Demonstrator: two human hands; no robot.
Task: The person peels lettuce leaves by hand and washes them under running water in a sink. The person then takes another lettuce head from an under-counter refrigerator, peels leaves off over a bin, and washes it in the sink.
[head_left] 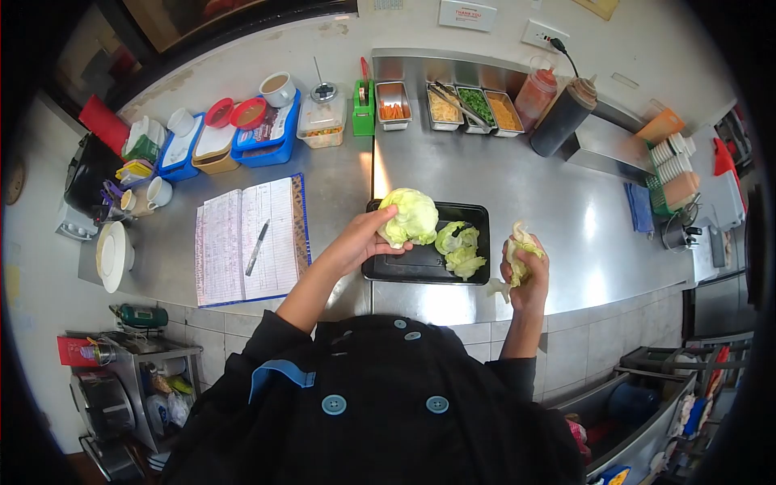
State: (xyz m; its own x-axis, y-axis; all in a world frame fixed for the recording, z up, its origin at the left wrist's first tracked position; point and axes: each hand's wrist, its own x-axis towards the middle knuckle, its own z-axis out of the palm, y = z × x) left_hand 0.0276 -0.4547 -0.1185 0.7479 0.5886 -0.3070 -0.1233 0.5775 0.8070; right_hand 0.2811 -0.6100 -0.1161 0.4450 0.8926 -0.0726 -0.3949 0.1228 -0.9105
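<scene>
My left hand (361, 239) is wrapped round a pale green head of lettuce (410, 217), held over the left part of a black tray (388, 268). Torn lettuce leaves (461, 250) lie in the tray's right half. To the right of the tray, my right hand (529, 271) grips a crumpled lettuce leaf (521, 245); a loose piece hangs below its fingers. The palm side of my right hand is partly hidden by the leaf.
An open notebook (226, 242) with a pen (257, 247) lies left of the tray. Metal pans (394, 105) of chopped food, a red sauce bottle (535, 97) and a dark bottle (563, 117) stand along the back. Blue containers (264, 153) sit at the back left.
</scene>
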